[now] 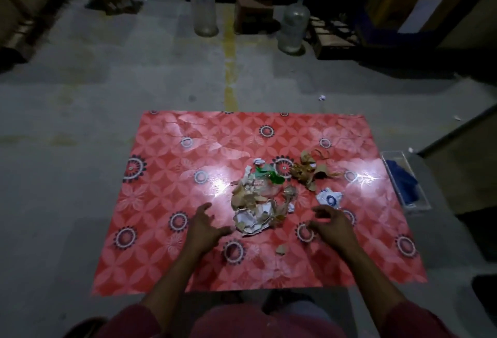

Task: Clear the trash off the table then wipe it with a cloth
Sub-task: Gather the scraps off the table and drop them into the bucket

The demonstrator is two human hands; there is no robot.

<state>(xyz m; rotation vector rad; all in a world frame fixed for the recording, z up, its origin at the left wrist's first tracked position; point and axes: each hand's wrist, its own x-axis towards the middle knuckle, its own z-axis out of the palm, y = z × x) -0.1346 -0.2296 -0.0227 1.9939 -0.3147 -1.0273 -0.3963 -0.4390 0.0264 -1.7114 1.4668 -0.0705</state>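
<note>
A red patterned table (166, 243) carries a heap of torn paper and brown scraps (258, 208) near its middle. Green plastic bits (271, 176) lie at the heap's far side. Brown crumpled trash (309, 170) sits to the right of it, and a white crumpled wrapper (329, 197) lies nearer me. One small brown scrap (281, 249) rests alone toward the front. My left hand (205, 227) hovers just left of the heap, fingers spread, empty. To the heap's right is my right hand (334, 226), fingers curled and apart, holding nothing.
A clear box (390, 156) with a blue cloth (404, 184) stands off the table's right edge. Two large clear water jugs (203, 9) (294, 26) stand on the concrete floor beyond. A small white scrap (322, 97) lies on the floor.
</note>
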